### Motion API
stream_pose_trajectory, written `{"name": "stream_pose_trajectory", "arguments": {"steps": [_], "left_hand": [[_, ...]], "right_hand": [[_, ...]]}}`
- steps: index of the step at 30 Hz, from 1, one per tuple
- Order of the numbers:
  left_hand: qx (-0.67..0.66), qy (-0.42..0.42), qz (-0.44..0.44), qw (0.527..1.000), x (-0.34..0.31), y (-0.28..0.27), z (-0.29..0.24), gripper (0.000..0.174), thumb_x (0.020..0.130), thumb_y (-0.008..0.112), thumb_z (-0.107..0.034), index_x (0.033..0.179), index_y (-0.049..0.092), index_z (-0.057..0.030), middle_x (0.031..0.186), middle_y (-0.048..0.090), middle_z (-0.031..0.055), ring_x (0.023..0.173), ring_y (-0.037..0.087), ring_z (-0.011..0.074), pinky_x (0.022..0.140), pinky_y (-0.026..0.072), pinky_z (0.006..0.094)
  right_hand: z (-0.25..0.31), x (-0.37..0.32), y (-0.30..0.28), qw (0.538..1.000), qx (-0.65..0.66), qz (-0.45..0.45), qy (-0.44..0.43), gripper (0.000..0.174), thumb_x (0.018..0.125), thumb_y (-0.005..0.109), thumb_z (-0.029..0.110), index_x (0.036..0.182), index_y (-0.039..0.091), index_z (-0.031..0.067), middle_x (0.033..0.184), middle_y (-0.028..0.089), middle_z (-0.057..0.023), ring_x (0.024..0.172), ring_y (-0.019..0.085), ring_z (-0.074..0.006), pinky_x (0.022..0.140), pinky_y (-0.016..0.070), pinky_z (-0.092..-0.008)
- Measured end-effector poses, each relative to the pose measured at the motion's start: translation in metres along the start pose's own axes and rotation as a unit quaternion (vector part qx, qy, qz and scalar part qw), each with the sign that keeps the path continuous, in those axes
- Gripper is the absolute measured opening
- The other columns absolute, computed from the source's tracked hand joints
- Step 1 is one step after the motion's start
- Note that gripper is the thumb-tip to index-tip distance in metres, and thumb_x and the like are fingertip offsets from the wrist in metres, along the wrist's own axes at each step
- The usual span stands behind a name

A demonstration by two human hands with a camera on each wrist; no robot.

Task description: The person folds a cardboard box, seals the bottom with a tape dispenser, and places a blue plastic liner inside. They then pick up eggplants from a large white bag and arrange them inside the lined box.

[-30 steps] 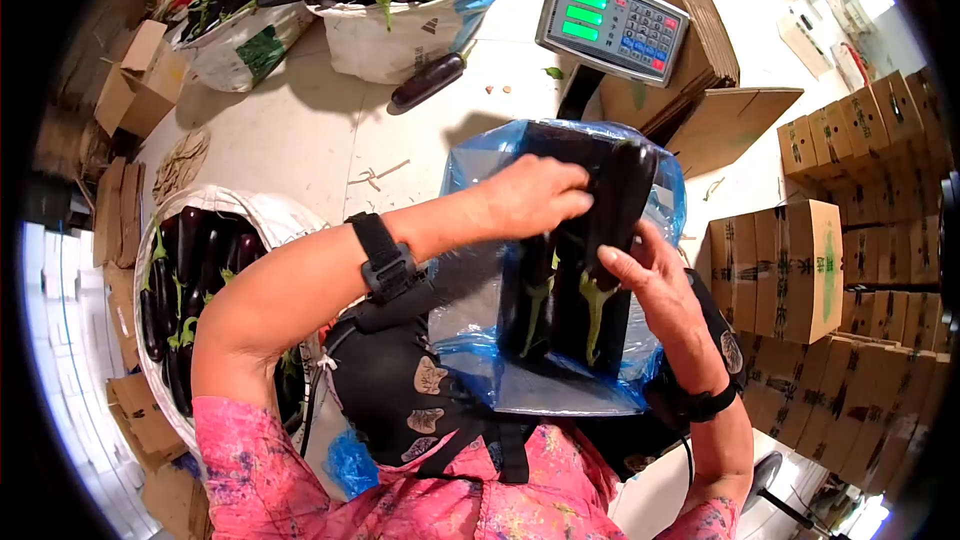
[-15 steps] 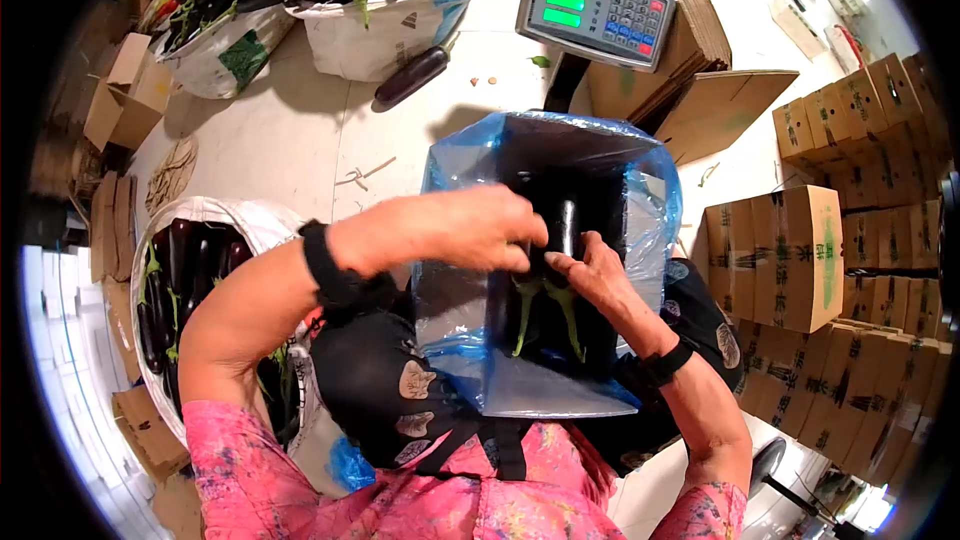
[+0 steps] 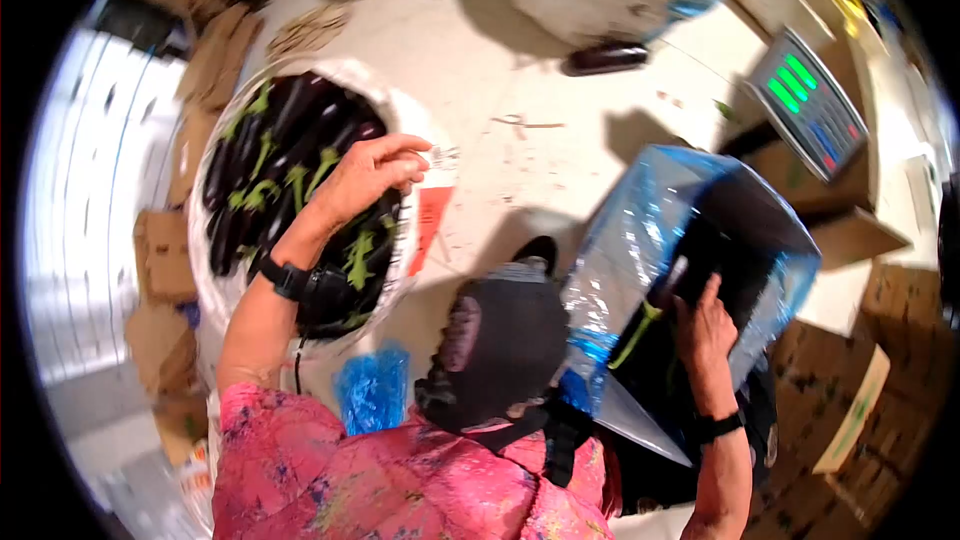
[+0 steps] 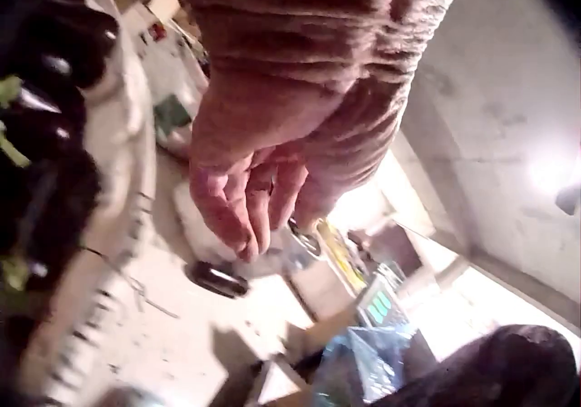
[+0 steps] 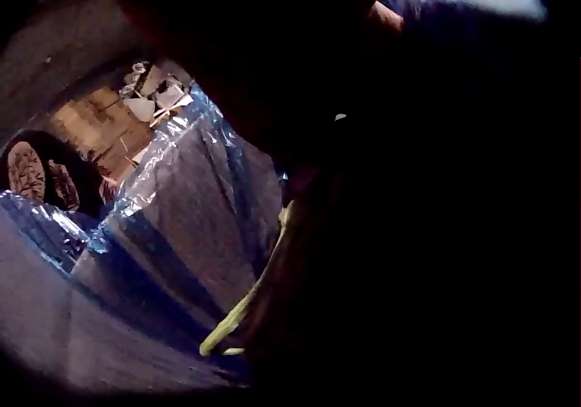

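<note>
My left hand point(image 3: 365, 175) hangs over the right rim of a white sack point(image 3: 205, 275) full of dark purple eggplants point(image 3: 300, 115). Its fingers are loosely bent with nothing between them, as the left wrist view also shows. On the right, my right hand point(image 3: 708, 332) reaches down into a box lined with blue plastic point(image 3: 625, 230), its index finger extended. Beside its thumb lies an eggplant point(image 3: 668, 285) with a long green stem point(image 3: 632, 340). The right wrist view is mostly dark, with a stem point(image 5: 238, 318) against the plastic liner point(image 5: 195, 207).
Past the box stands a scale display point(image 3: 808, 105) with green digits. A loose eggplant point(image 3: 605, 58) lies on the floor near another white sack point(image 3: 570, 0). Crumpled blue plastic point(image 3: 370, 390) is by the left knee. Cardboard boxes point(image 3: 850, 410) are stacked at the right.
My left hand has left the lined box and swung left to the eggplant sack. My right hand stays in the box, its index finger now extended. The head view has turned left.
</note>
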State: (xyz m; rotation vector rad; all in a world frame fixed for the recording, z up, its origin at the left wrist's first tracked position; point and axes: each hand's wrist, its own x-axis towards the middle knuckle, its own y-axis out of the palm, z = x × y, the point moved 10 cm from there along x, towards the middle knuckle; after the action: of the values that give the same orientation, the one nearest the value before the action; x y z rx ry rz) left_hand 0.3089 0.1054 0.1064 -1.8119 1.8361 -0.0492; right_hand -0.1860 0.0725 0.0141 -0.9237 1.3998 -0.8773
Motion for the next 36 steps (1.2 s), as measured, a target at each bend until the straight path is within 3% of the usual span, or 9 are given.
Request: {"name": "stream_pose_trajectory", "arguments": {"steps": [6,12,13,17,22,25,29,35,36], "left_hand": [[-0.127,-0.133,-0.253,0.950,-0.095,-0.104,0.181,0.034,0.099,0.056,-0.022,0.124,0.058,0.0013,0.104,0.065,0.0073,0.091,0.063,0.0130,0.080,0.0526,0.0253],[-0.204,-0.160,-0.234,0.937,-0.136,-0.055,0.300,0.029,0.092,0.060,-0.015,0.119,0.061,-0.0046,0.095,0.066,0.0014,0.083,0.065,0.0144,0.072,0.0533,0.0297],[-0.049,-0.209,-0.229,0.949,-0.132,-0.056,0.317,0.032,0.090,0.064,-0.014,0.120,0.060,-0.0046,0.104,0.064,0.0064,0.092,0.064,0.0197,0.075,0.0529,0.0345],[0.261,-0.168,-0.385,0.869,-0.140,-0.091,0.276,0.039,0.087,0.069,-0.015,0.121,0.057,-0.0001,0.114,0.053,0.0173,0.092,0.058,0.0337,0.081,0.0478,0.0479],[0.300,-0.113,-0.383,0.866,-0.119,-0.094,0.270,0.032,0.087,0.066,-0.017,0.114,0.063,-0.0001,0.103,0.063,0.0167,0.099,0.063,0.0306,0.084,0.0507,0.0403],[0.028,-0.101,-0.325,0.940,-0.088,-0.045,0.231,0.037,0.093,0.065,-0.027,0.119,0.061,-0.0015,0.111,0.067,0.0131,0.093,0.065,0.0200,0.082,0.0523,0.0322],[-0.151,-0.101,-0.293,0.939,-0.050,-0.008,0.195,0.055,0.094,0.063,-0.039,0.129,0.054,0.0020,0.121,0.061,0.0165,0.105,0.059,0.0221,0.091,0.0470,0.0327],[-0.080,-0.148,-0.278,0.946,-0.028,-0.008,0.200,0.103,0.084,0.066,-0.056,0.145,0.026,0.0169,0.142,0.044,0.0335,0.128,0.050,0.0365,0.105,0.0405,0.0361],[-0.076,-0.123,-0.309,0.940,-0.028,-0.008,0.205,0.078,0.091,0.063,-0.049,0.138,0.044,0.0100,0.133,0.053,0.0232,0.122,0.051,0.0299,0.101,0.0413,0.0345]], "right_hand": [[0.023,-0.020,-0.011,0.982,-0.095,-0.109,-0.121,0.069,0.088,0.066,0.032,0.145,0.039,0.0042,0.131,0.051,-0.0187,0.119,0.049,-0.0377,0.091,0.0455,-0.0464],[0.058,-0.019,-0.021,0.961,-0.042,-0.131,-0.241,0.064,0.084,0.067,0.022,0.142,0.043,0.0046,0.147,0.040,-0.0190,0.131,0.040,-0.0398,0.100,0.0374,-0.0486],[0.062,-0.015,-0.019,0.957,-0.042,-0.143,-0.250,0.064,0.084,0.066,0.021,0.141,0.044,0.0047,0.147,0.040,-0.0193,0.132,0.039,-0.0403,0.101,0.0362,-0.0496],[0.074,-0.015,-0.015,0.926,-0.075,-0.178,-0.324,0.054,0.081,0.066,0.019,0.131,0.052,0.0036,0.147,0.041,-0.0192,0.132,0.038,-0.0417,0.103,0.0326,-0.0526],[0.074,0.003,-0.016,0.940,-0.074,-0.100,-0.317,0.050,0.079,0.066,0.021,0.126,0.056,0.0066,0.139,0.046,-0.0190,0.120,0.045,-0.0411,0.097,0.0354,-0.0516],[0.060,0.006,-0.013,0.934,-0.085,-0.151,-0.312,0.047,0.079,0.064,0.021,0.124,0.056,0.0082,0.137,0.047,-0.0185,0.115,0.047,-0.0397,0.093,0.0367,-0.0503],[0.056,0.007,-0.017,0.946,-0.081,-0.147,-0.276,0.048,0.080,0.064,0.023,0.125,0.055,0.0078,0.139,0.046,-0.0181,0.116,0.048,-0.0365,0.093,0.0366,-0.0500],[0.053,0.011,-0.007,0.953,-0.097,-0.140,-0.252,0.050,0.082,0.065,0.022,0.128,0.053,0.0072,0.141,0.044,-0.0188,0.120,0.047,-0.0362,0.095,0.0354,-0.0492],[0.055,0.008,-0.009,0.950,-0.097,-0.149,-0.255,0.050,0.082,0.065,0.022,0.129,0.053,0.0072,0.142,0.044,-0.0191,0.119,0.047,-0.0362,0.095,0.0352,-0.0493]]}}
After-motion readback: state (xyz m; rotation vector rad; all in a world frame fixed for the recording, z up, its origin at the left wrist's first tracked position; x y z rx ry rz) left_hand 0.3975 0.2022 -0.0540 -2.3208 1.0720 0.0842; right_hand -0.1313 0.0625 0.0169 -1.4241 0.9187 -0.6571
